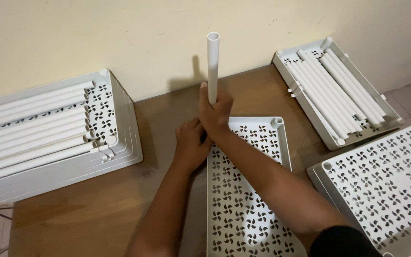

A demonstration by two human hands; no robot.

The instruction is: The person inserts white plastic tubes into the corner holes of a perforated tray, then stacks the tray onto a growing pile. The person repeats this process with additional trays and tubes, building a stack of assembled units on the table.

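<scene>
The right hand (216, 113) is closed tight around the lower part of a white plastic tube (213, 62), which stands upright with its open end at the top, over the far left corner of a white perforated tray (255, 190). The left hand (191, 143) sits just below and to the left of it, touching the right wrist and curled at that same tray corner; whether its fingers actually grip anything cannot be told, since the right hand covers them. The tray lies flat on a brown wooden table (96, 209), running from the hands toward the near edge. To the far left is a stack of white trays (120, 133) topped with a row of tubes. At the far right, another tray loaded with tubes (334, 90) lies at an angle, and near right lies one more perforated tray (386, 181).
</scene>
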